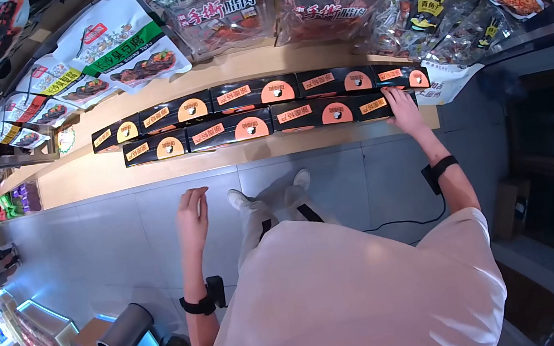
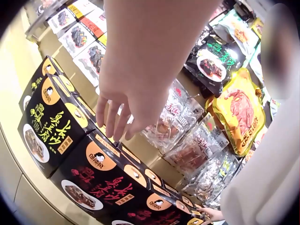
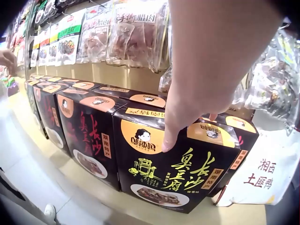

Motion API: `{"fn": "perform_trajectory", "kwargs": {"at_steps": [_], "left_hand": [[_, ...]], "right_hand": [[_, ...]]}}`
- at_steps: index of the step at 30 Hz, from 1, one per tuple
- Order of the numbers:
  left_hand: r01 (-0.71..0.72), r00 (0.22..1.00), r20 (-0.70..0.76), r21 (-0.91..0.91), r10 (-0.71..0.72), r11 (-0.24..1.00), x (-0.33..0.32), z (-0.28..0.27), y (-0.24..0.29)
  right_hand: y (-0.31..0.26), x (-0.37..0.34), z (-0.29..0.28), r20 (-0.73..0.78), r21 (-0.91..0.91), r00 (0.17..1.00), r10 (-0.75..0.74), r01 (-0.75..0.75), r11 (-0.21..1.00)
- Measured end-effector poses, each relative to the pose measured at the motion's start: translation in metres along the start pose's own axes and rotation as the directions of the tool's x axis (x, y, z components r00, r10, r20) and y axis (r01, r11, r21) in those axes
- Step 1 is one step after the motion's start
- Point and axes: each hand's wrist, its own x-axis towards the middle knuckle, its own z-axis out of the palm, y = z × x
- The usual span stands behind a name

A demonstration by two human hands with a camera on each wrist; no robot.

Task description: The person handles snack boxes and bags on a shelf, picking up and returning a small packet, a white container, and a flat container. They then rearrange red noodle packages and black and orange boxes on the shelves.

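Observation:
My right hand (image 1: 402, 109) is at the right end of the front row of black stinky tofu boxes. It grips the end box (image 3: 140, 165), which has an orange-yellow label and yellow lettering. In the right wrist view the thumb (image 3: 168, 139) lies on the box's front face near the top edge, while the other fingers reach over the top and are mostly hidden. My left hand (image 1: 193, 219) hangs in the air in front of the shelf, holding nothing, its fingers loosely bent. A box with red lettering (image 3: 86, 126) stands left of the gripped one.
A back row of similar boxes (image 1: 246, 94) stands behind the front row on the wooden ledge (image 1: 287, 144). Bagged meats (image 1: 216, 16) and white stinky tofu packs (image 1: 119, 46) line the shelf above. A white bag (image 1: 451, 81) sits at the right end. Behind stands a grey bin (image 1: 125, 333).

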Motion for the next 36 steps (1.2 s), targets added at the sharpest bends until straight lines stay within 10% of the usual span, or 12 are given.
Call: {"fn": "perform_trajectory", "kwargs": {"at_steps": [15,25,36], "left_hand": [[-0.017,1.000,0.019,-0.031,0.017,0.999,0.012,0.016,0.020],[-0.126,0.989,0.074,-0.062,0.130,0.990,0.028,0.008,0.029],[-0.399,0.861,0.194,-0.314,0.470,0.861,0.012,0.006,0.046]], "right_hand": [[0.009,-0.007,0.012,-0.121,0.056,0.977,-0.177,0.185,0.981],[-0.027,-0.085,-0.022,-0.082,0.081,0.996,0.022,-0.015,0.997],[-0.188,-0.118,-0.108,-0.146,0.200,0.986,-0.074,0.102,0.974]]}}
